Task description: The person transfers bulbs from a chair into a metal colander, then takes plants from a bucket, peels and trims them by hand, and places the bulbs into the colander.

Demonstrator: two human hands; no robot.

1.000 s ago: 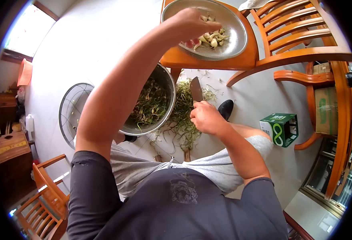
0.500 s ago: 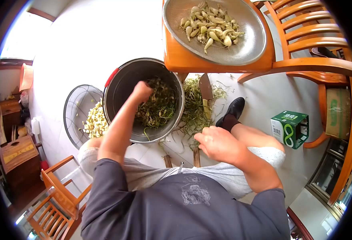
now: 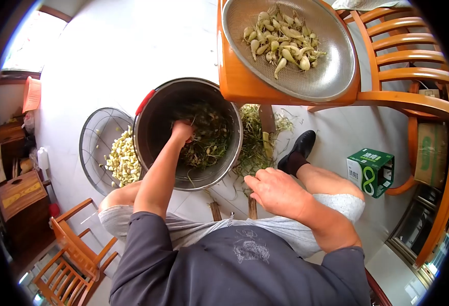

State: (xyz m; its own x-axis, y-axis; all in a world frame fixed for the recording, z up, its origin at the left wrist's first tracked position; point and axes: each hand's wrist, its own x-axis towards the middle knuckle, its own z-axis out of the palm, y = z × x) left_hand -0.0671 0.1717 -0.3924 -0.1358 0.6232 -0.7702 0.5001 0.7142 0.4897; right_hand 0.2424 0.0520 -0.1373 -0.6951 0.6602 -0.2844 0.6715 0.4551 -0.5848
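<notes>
My left hand reaches down into a deep metal pot, among tangled green stems and roots; its fingers are mostly hidden there. Above my right thigh hovers my right hand, fingers loosely bent and apart, holding nothing. Beyond it a cleaver stands blade-up among cut greens beside the pot. Whole bulbs with roots lie in a perforated metal colander on an orange wooden chair seat. Left of the pot, trimmed pale bulbs fill part of a wire basket.
A green and white carton stands on the floor at the right. Slatted wooden chairs are at the upper right and lower left. My black shoe is right of the greens. A wooden cabinet stands far left.
My left hand has moved from over the colander down into the pot, where the stems have shifted. My right hand has let go of the cleaver and drawn back toward my lap.
</notes>
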